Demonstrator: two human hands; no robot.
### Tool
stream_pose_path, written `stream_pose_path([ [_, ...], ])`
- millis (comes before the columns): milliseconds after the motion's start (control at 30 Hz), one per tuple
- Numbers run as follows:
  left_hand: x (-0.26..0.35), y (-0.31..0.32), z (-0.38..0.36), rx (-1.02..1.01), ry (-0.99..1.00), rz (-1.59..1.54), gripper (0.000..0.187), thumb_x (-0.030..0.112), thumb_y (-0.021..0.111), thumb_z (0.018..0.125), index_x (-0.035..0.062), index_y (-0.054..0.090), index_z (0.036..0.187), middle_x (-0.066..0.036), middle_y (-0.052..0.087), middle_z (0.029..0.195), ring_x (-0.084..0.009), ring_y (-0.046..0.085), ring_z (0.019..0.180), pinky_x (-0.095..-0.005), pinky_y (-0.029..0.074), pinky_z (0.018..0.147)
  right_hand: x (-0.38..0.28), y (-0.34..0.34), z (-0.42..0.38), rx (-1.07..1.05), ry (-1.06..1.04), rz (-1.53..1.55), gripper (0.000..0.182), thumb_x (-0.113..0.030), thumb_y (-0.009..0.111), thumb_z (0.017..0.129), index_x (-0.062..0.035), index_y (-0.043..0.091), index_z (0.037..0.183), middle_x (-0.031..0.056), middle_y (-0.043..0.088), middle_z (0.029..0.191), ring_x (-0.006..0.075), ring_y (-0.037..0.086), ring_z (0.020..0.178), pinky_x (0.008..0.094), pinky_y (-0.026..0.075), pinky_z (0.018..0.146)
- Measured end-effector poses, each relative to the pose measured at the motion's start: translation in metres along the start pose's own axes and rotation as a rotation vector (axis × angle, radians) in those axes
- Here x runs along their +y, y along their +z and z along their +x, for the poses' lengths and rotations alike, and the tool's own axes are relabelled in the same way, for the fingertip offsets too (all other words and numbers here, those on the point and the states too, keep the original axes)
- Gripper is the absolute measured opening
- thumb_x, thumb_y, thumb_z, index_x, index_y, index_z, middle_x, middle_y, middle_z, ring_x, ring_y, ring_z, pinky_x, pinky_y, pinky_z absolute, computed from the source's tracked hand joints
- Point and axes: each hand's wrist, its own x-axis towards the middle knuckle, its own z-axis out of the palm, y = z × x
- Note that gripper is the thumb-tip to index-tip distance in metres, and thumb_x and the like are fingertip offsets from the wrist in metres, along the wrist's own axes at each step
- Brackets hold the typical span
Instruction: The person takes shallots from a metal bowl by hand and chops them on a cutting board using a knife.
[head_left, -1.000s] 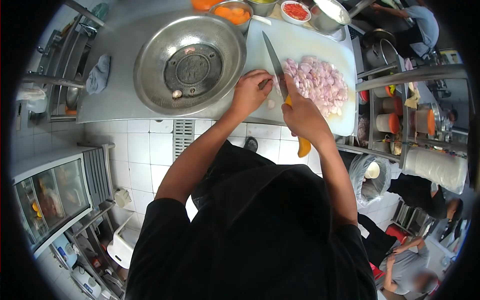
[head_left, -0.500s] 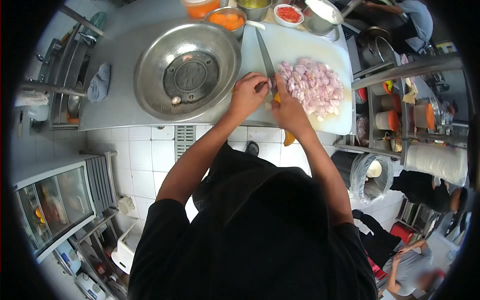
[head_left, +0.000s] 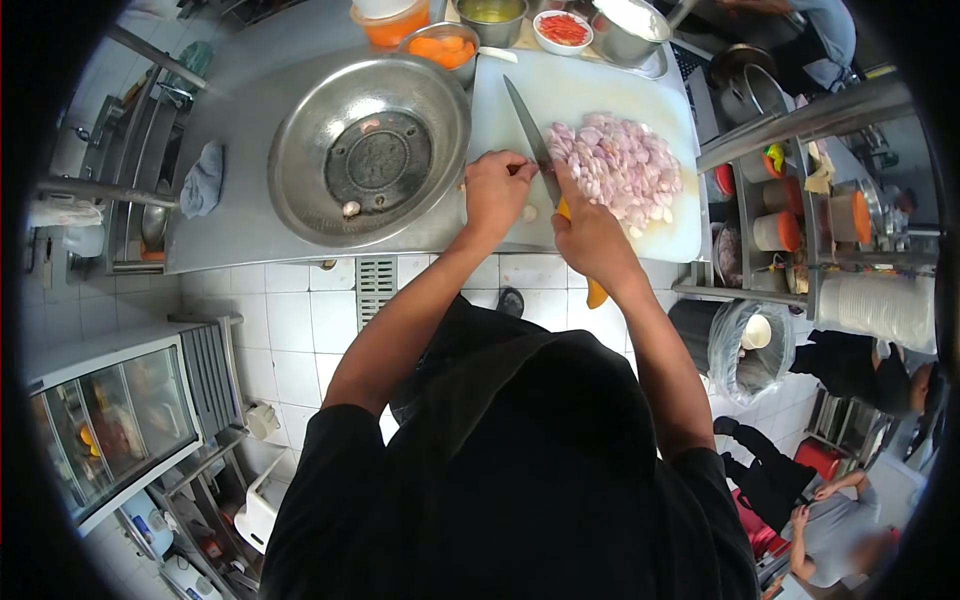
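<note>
My right hand (head_left: 594, 236) is wrapped round the yellow handle of a kitchen knife (head_left: 527, 118), its index finger laid along the blade. The blade points away from me over a white cutting board (head_left: 535, 70). Just left of the blade, my left hand (head_left: 496, 192) is closed in a pinch on a small shallot, mostly hidden by the fingers. To the right of the knife lies a heap of sliced pink shallots (head_left: 618, 170). A small pale piece (head_left: 529, 213) rests on the board between my hands. A wide metal basin (head_left: 290, 165) stands left, holding one small bulb (head_left: 351, 209).
Along the back stand a bowl of orange slices (head_left: 442, 48), a bowl of red strips (head_left: 562, 30) and metal pots. A grey cloth (head_left: 203, 180) lies at the table's left. A lined bin (head_left: 745, 350) stands at right, with other people beyond.
The view has shifted slightly. The knife's tip has swung left and its handle right, so the blade slants more. My left hand has tipped more upright, fingertips still pinched beside the blade.
</note>
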Motion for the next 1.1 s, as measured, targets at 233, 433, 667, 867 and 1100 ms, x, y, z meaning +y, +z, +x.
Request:
stream_pose_path([
  [233,0.013,-0.006,-0.003,-0.096,-0.303,-0.254,0.016,0.01,0.072,0.086,-0.005,0.077,0.09,-0.012,0.075,0.076,-0.0142,0.071,0.066,-0.0273,0.056,0.065,-0.007,0.0,-0.001,-0.048,0.022,-0.016,0.074,-0.01,0.057,0.092,-0.0087,0.025,0.159,0.0323,0.068,0.101,0.048,0.066,0.097,0.0513,0.05,0.09],
  [433,-0.005,-0.004,0.008,-0.131,-0.362,-0.525,0.016,0.006,0.071,0.079,-0.0091,0.074,0.085,-0.011,0.073,0.074,-0.0142,0.07,0.065,-0.0249,0.056,0.063,-0.017,-0.013,-0.01,-0.095,0.036,-0.034,0.076,-0.012,0.056,0.093,-0.0101,0.021,0.16,0.0327,0.068,0.098,0.0489,0.066,0.095,0.0531,0.049,0.089],
  [667,-0.004,-0.007,0.009,-0.166,-0.389,-0.577,0.015,0.001,0.072,0.081,-0.0128,0.071,0.087,-0.014,0.073,0.082,-0.0172,0.071,0.071,-0.0262,0.061,0.068,-0.006,0.013,-0.003,-0.028,0.02,-0.043,0.076,-0.009,0.054,0.092,-0.0111,0.02,0.16,0.0317,0.069,0.098,0.0488,0.066,0.092,0.0547,0.05,0.087],
  [867,-0.003,-0.009,0.01,-0.185,-0.416,-0.651,0.014,0.002,0.072,0.081,-0.0119,0.07,0.086,-0.013,0.072,0.083,-0.0173,0.07,0.072,-0.0269,0.061,0.069,-0.009,0.0,0.01,-0.077,0.002,-0.027,0.073,-0.007,0.052,0.091,-0.0042,0.022,0.157,0.0339,0.067,0.099,0.0487,0.065,0.097,0.0552,0.049,0.09],
  [1100,-0.01,-0.009,0.012,-0.22,-0.441,-0.67,0.016,0.003,0.073,0.082,-0.0118,0.071,0.087,-0.014,0.072,0.086,-0.0189,0.071,0.076,-0.0289,0.062,0.073,-0.008,0.016,0.004,-0.003,-0.003,-0.067,0.075,-0.008,0.053,0.091,-0.0117,0.022,0.16,0.0323,0.068,0.1,0.0473,0.067,0.087,0.0532,0.051,0.085],
])
